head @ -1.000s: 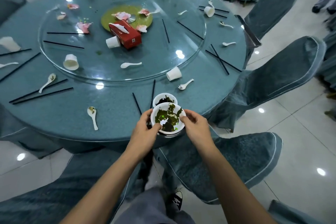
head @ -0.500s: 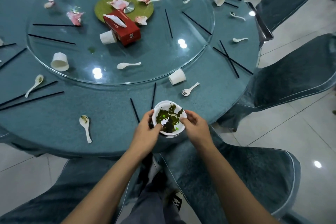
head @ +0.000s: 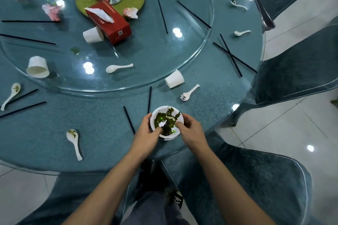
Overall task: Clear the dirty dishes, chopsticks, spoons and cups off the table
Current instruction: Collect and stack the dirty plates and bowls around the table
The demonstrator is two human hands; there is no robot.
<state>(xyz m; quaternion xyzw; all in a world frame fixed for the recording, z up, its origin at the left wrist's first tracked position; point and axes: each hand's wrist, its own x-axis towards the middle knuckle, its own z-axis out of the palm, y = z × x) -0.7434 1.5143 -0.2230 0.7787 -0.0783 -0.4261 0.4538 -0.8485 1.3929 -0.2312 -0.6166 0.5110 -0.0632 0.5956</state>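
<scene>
At the far left a glossy white ceramic spoon [head: 10,96], its bowl smeared green, lies on the speckled teal tablecloth [head: 54,124] beside thin black chopsticks [head: 23,108]. Just beyond them a tapered white paper cup [head: 37,67] lies on its side on the round clear glass turntable [head: 155,51]. Nearer the table edge rests a second white spoon with green residue [head: 74,142]. Further in, a red rectangular cardboard tissue box [head: 109,22] has a crumpled white tissue poking out, and another tipped paper cup [head: 92,34] touches its near corner. A clean smooth white spoon [head: 118,67] lies on the glass near its rim. At the table's near edge sits the round white bowl coated with dark green leafy residue [head: 167,118], a further white rim showing under its near side. The left hand [head: 146,134] clasps its left wall, thumb hooked over the rim into the residue and fingers curled round the outside. The right hand [head: 191,130] grips the opposite wall in the same way, thumb over the rim. Two slim black sticks [head: 129,119] lie just beyond the bowl. To the right a third paper cup on its side [head: 174,79] rests at the turntable's edge, with a patterned white spoon [head: 189,93] just beside it. Further right, crossed black chopsticks [head: 231,56] lie near a chair in a plush teal fabric cover [head: 292,71].
</scene>
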